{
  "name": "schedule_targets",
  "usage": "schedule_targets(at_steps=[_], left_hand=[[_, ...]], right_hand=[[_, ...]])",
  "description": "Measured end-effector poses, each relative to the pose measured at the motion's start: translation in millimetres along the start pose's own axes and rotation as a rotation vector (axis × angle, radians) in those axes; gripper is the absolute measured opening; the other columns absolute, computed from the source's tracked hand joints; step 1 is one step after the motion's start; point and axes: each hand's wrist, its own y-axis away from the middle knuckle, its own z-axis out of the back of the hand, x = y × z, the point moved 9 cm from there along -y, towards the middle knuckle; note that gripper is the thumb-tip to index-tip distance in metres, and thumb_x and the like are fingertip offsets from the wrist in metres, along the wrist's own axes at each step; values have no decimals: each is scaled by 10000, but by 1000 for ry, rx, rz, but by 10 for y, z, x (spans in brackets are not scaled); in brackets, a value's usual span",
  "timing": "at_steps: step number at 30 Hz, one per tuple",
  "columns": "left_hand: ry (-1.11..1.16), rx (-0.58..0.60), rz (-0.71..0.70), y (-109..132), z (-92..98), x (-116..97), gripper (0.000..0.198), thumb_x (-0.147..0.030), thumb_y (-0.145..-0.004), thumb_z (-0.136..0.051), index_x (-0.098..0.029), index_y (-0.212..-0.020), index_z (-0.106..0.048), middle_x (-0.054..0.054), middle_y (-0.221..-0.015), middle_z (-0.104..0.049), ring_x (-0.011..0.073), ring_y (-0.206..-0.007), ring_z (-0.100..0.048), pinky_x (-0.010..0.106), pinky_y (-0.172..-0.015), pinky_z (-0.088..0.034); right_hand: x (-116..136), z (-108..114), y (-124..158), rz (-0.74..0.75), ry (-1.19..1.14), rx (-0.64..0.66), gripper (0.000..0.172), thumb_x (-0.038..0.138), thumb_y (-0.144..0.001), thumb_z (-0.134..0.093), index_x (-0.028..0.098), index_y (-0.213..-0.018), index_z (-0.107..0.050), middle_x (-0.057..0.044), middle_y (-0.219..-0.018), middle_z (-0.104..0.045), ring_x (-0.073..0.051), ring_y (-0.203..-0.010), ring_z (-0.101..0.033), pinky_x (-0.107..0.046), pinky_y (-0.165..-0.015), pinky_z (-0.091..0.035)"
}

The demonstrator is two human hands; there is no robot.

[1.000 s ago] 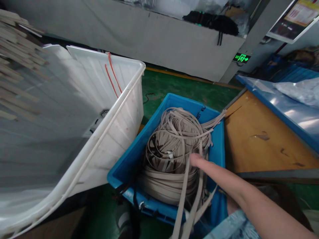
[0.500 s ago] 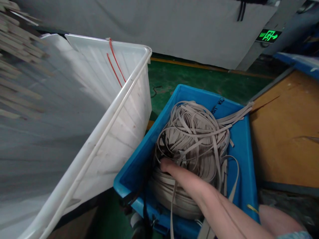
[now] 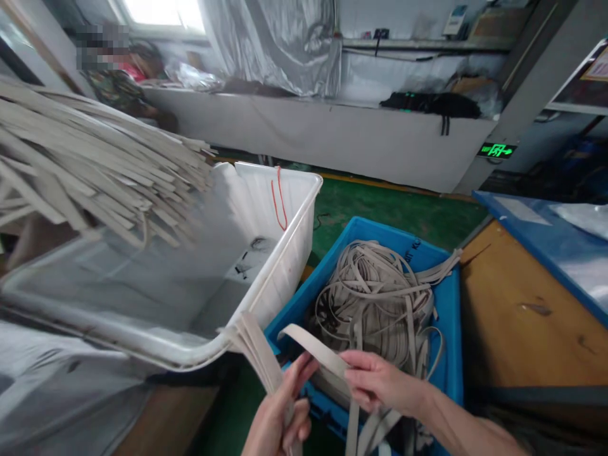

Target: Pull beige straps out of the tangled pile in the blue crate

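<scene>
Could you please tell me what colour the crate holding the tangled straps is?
The crate is bright blue, seen best in the head view.

straps (image 3: 380,297) beige (all plain) | crate (image 3: 451,342) blue | tub (image 3: 266,253) white

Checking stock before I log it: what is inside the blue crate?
The blue crate holds a tangled heap of beige straps, some trailing over its far corner. The right hand grips a loose strap; the left hand holds a folded strap bundle. The crate's floor is covered.
</scene>
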Motion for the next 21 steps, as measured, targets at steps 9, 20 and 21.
schedule_targets(at_steps=[9,20,21], left_hand=[[79,31,-255,333,41,-607,642,-444,-571,-865,-97,-1076,-672,-122,-411,-239,10,-408,-105,162,-437,-287],[87,84,-373,558,-66,-839,643,-406,-583,-863,-111,-1111,-648,37,-676,-634,-27,-387,-170,160,-428,-275],[89,88,-375,569,-69,-841,636,-390,-590,-862,-112,-1119,-646,30,-673,-627,-26,-391,-169,160,-429,-274]], right_hand=[[-539,212,794,-227,373,-110,364,495,-725,-561,174,-880,-487,103,-450,-388,-43,-338,-291,-171,-340,-187],[-420,263,959,-215,558,-159,389,568,-711,-512,193,-781,-434,88,-468,-377,-46,-372,-305,-190,-384,-171],[-417,251,952,-218,545,-157,397,577,-718,-507,194,-792,-434,92,-457,-373,-47,-367,-299,-189,-383,-173]])
